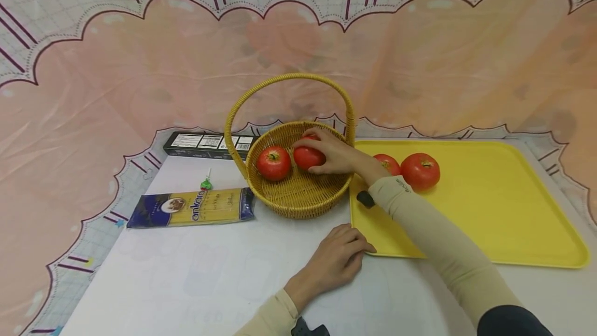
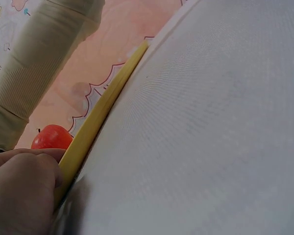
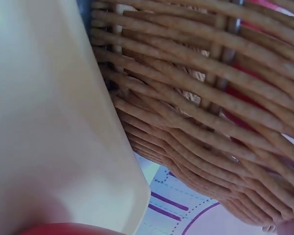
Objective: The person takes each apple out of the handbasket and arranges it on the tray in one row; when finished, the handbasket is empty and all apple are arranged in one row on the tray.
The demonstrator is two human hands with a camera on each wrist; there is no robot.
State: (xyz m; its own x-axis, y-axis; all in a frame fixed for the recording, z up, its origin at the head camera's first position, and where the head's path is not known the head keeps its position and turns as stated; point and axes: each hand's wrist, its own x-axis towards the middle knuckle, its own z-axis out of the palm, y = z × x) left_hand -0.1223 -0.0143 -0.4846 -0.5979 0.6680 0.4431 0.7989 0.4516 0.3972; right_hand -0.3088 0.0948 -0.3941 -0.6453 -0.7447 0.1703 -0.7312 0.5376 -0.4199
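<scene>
My right hand (image 1: 333, 153) reaches into a woven basket (image 1: 298, 209) with a tall hoop handle and grips a red apple (image 1: 308, 157). Left of it in the basket lies another apple (image 1: 273, 163). At the near left corner of a yellow tray (image 1: 489, 211), my left hand (image 1: 328, 261) holds the rim with its fingers; the left wrist view shows this hand (image 2: 27, 188) against the tray's edge (image 2: 100, 110). Two more apples lie on the tray, one (image 1: 420, 171) in full view and one (image 1: 387, 164) partly behind my right arm. The right wrist view shows only the basket's side (image 3: 196, 98), not the hand.
Left of the basket lies a blue and yellow pasta packet (image 1: 196, 208), with a green-wrapped lollipop (image 1: 206, 184) just behind it. A long black box (image 1: 210, 144) sits farther back, partly behind the basket's handle. A patterned cloth (image 1: 186, 77) hangs behind the white table (image 1: 177, 284).
</scene>
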